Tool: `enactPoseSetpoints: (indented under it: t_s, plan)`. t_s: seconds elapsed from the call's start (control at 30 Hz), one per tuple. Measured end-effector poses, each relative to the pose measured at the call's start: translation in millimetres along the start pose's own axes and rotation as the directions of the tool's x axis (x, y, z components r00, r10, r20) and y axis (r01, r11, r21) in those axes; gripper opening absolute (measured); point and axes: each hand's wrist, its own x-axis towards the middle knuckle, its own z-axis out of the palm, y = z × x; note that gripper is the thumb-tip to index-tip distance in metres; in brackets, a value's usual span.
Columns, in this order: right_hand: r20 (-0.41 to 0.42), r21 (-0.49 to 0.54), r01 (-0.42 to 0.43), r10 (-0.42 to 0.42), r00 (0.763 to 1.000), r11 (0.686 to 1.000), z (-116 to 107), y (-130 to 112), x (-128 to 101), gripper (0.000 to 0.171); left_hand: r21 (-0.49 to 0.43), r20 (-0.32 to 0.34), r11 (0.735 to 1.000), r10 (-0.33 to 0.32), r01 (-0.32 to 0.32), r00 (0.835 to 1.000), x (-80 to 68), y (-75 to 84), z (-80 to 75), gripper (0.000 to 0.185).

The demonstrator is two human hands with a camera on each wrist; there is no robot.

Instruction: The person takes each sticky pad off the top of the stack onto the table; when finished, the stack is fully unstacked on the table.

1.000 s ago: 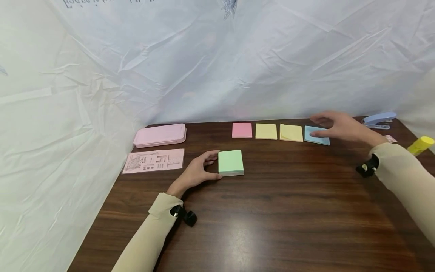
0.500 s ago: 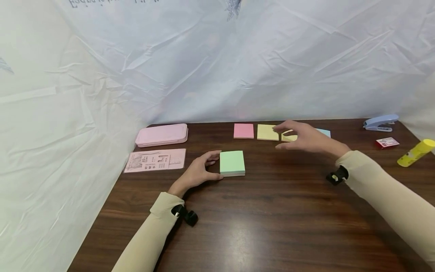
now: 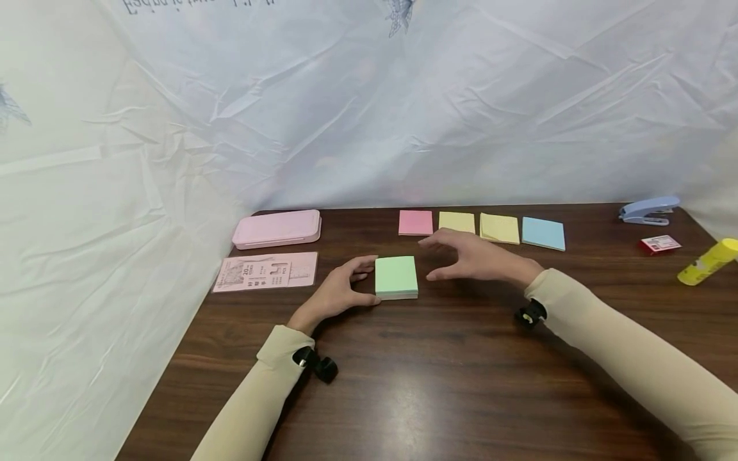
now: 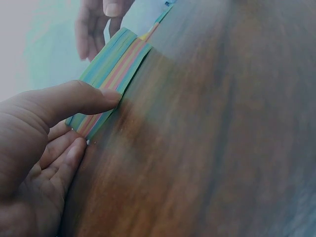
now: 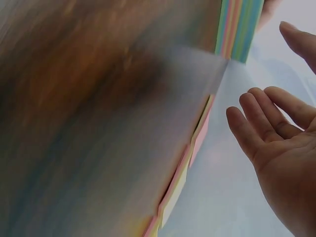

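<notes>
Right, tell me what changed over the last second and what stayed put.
The right hand swept leftward along the back row, from over the blue note to just right of the green sticky pad, fingers open, holding nothing. The blue note, hidden before, now lies in plain view. The left hand kept gripping the pad's left edge. The pink note, both yellow notes, the stapler and the glue stick stayed put.

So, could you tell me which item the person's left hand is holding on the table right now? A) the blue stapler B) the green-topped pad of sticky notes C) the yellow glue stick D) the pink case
B: the left hand grips the green-topped pad of sticky notes, thumb against its near edge and fingers at its left side, while the right hand is open just beside it, not touching.
</notes>
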Motion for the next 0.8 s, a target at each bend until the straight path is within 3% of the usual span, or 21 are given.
enactPoseSetpoints:
  t_s: [0.4,0.8]
  plan:
    - [0.065,-0.029,-0.001,0.003,0.998,1.0,20.2,-10.0,12.1,0.082,-0.001,-0.005,1.0,0.002,-0.002,1.0,0.4,0.6,1.0,0.088]
    - [0.073,-0.04,0.001,0.002,0.997,0.999,25.8,-10.2,15.8,0.075,-0.011,-0.002,1.0,0.01,-0.01,1.0,-0.3,1.8,0.5,0.087]
